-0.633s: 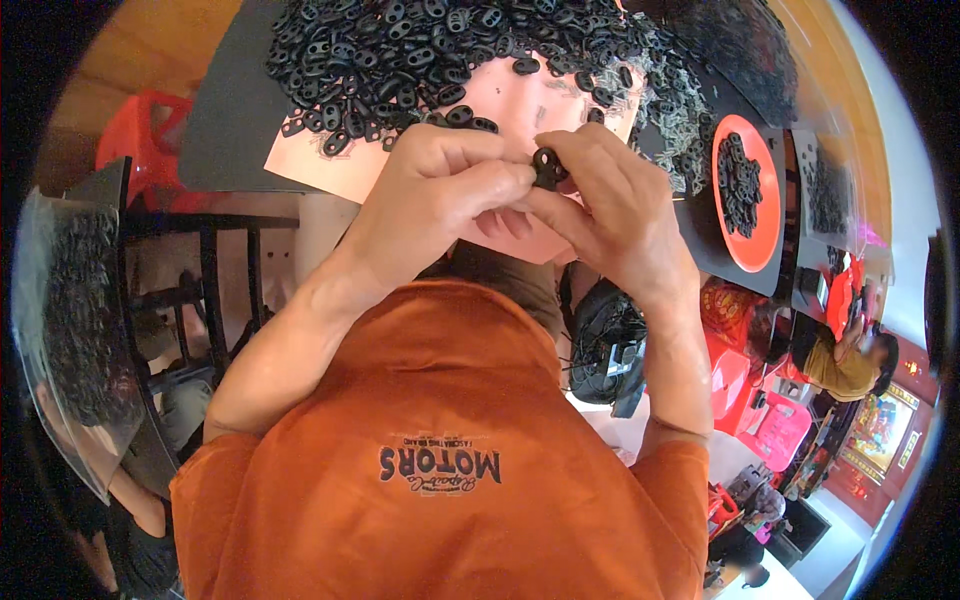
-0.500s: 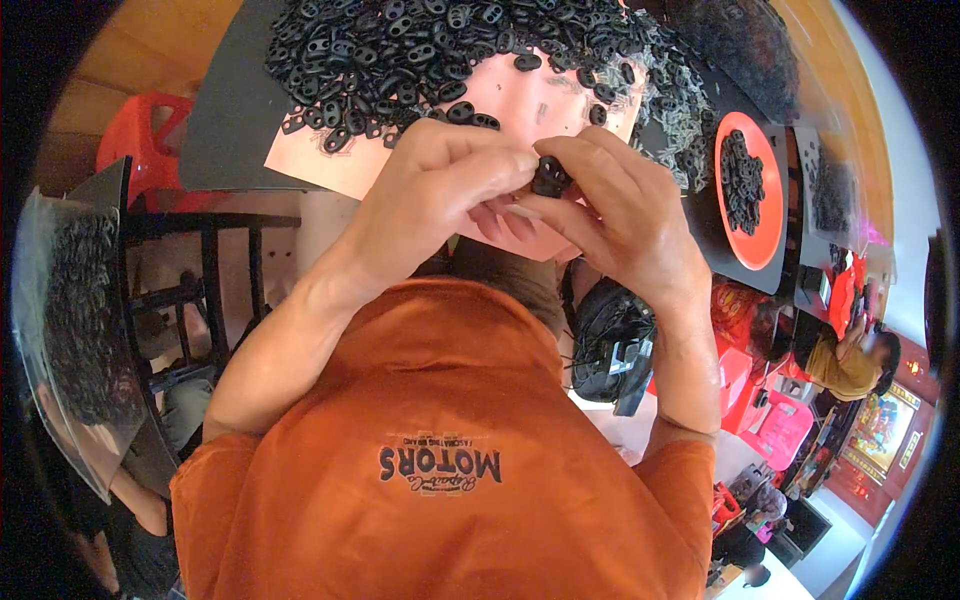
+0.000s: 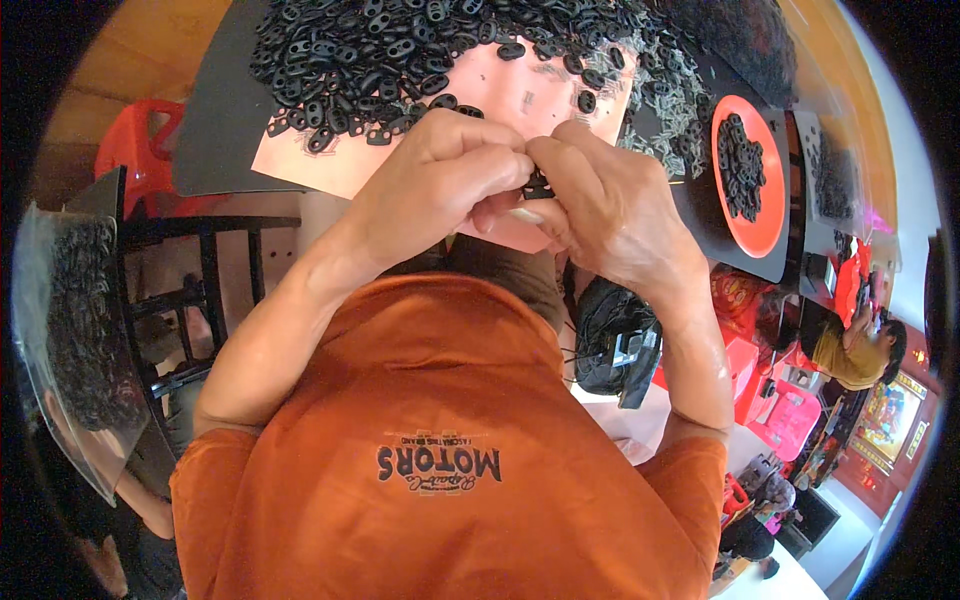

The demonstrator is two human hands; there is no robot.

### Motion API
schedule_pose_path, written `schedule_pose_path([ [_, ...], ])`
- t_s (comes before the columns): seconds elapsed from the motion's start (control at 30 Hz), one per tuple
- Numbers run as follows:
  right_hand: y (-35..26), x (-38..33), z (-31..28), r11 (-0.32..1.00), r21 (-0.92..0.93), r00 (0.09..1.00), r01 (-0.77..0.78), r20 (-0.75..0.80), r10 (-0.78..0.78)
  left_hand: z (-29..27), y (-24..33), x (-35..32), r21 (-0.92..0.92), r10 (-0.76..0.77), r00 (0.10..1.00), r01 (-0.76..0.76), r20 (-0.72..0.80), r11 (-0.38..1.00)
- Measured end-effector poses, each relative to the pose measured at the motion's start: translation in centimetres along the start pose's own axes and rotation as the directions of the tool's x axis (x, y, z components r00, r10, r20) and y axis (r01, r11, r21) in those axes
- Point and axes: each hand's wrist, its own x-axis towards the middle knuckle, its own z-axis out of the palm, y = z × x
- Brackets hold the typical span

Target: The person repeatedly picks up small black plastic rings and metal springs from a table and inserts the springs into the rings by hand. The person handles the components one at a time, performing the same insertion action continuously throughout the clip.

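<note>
Between my fingertips, above the near edge of a pale pink sheet (image 3: 490,85), is a small black cord lock (image 3: 538,187). My right hand (image 3: 618,205) pinches it between thumb and bent fingers. From the other side my left hand (image 3: 440,180) is closed too, with thumb and fingertips pressed against the piece. Most of the cord lock is covered by my fingers. Beyond my hands a large heap of black two-holed oval cord locks (image 3: 345,55) lies across the sheet, and a few lie loose near its right side.
Small clear or silvery pieces (image 3: 660,110) are scattered right of the sheet on the black table (image 3: 225,130). An orange-red plate (image 3: 772,205) there holds small black parts. A red stool (image 3: 135,150) stands at left. A person in yellow (image 3: 850,355) is at far right.
My hands have drawn closer together, and the right hand has turned inward around the cord lock. Less of the piece shows now. The whole view has shifted slightly.
</note>
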Motion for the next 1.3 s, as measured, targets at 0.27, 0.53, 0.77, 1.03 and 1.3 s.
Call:
schedule_pose_path([
  [0.27, 0.0, -0.9, 0.0, 0.997, 0.07, 0.999, -0.036, 0.031, 0.034, 0.4, 0.5, -0.1, 0.013, -0.044, 0.999, 0.044, 0.027, 0.999],
  [0.53, 0.2, -0.8, 0.3, 0.998, 0.055, 0.996, 0.038, -0.083, -0.033, 0.8, 1.4, -0.3, 0.095, -0.014, 0.999, 0.011, 0.035, 0.995],
  [0.77, -0.1, -0.5, 0.5, 0.997, 0.064, 0.998, 0.042, -0.059, -0.038, 1.0, 1.8, -0.4, 0.066, -0.039, 0.999, 0.037, 0.038, 0.997],
  [1.03, -1.0, -0.2, 0.9, 0.981, 0.184, 0.997, -0.065, 0.049, 0.057, 1.1, 2.0, -0.8, 0.204, -0.013, 1.0, 0.014, -0.005, 0.979],
  [1.3, -1.1, 0.8, 1.7, 0.965, 0.252, 0.995, -0.074, 0.076, 0.057, 0.0, 1.2, -1.0, 0.171, -0.034, 0.999, 0.035, -0.012, 0.985],
])
